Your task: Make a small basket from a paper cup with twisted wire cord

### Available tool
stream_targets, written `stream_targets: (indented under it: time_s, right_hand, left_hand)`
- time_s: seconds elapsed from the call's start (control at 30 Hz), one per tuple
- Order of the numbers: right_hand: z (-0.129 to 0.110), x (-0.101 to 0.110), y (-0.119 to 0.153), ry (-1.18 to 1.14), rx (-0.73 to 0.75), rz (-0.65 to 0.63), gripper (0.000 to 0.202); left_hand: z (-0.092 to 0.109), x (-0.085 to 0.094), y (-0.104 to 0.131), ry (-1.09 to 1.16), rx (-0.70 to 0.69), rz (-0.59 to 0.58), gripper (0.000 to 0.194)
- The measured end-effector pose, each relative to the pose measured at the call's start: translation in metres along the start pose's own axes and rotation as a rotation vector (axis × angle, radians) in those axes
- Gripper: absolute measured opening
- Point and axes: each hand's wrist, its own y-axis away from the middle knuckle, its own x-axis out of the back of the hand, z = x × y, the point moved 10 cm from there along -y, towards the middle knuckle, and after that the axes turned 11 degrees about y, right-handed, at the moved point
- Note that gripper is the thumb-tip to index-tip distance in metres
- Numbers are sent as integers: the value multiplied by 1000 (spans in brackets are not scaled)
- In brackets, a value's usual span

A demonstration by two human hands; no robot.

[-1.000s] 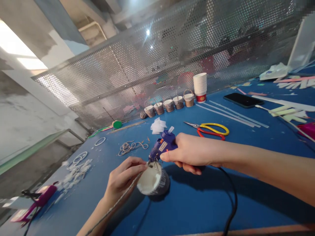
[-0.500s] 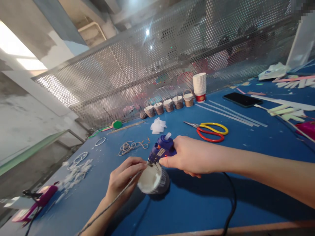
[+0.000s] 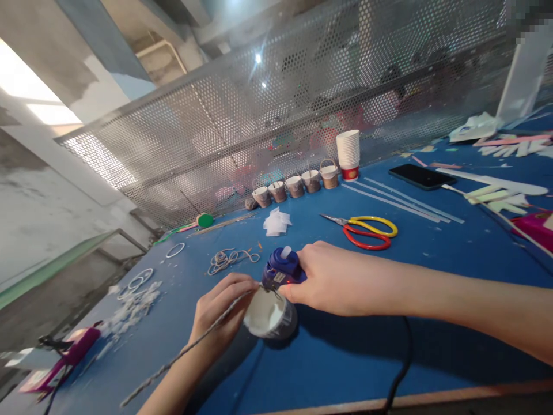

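Note:
My right hand (image 3: 319, 279) is wrapped round a blue hot glue gun (image 3: 280, 268), a clear glue stick poking from its back end. The gun's nozzle is at the far rim of a paper cup (image 3: 270, 323) whose outside looks grey. My left hand (image 3: 227, 305) is beside the cup's left rim, fingertips pinching a grey twisted cord (image 3: 190, 346). The cord's free length trails over the wrist toward the lower left. Where the cord meets the cup is partly hidden by the fingers and the gun.
Behind the cup lie a loose cord bundle (image 3: 231, 259), white squares (image 3: 277, 222) and red-yellow scissors (image 3: 367, 230). Several wrapped cups (image 3: 295, 187) and a stack of paper cups (image 3: 348, 153) line the mesh panel. A phone (image 3: 418, 176) and glue sticks (image 3: 397, 202) lie right; a black cable (image 3: 404, 363) hangs over the front edge.
The glue gun and my right hand have moved slightly down, and the gun is tilted more upright. The cord's trailing end has swung, its tip now showing at the lower left.

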Motion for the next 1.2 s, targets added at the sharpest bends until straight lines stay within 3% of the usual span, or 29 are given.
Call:
stream_targets:
  time_s: [0.4, 0.73, 1.2]
  right_hand:
    - [19, -12, 19, -322, -80, -89, 28]
    - [33, -24, 25, -472, -130, -71, 45]
    - [38, -31, 27, -518, -118, -33, 26]
  left_hand:
    - [1, -4, -6, -19, -8, -42, 18]
    - [-4, -4, -13, -43, 51, -43, 15]
    - [-8, -8, -20, -54, 119, -56, 12]
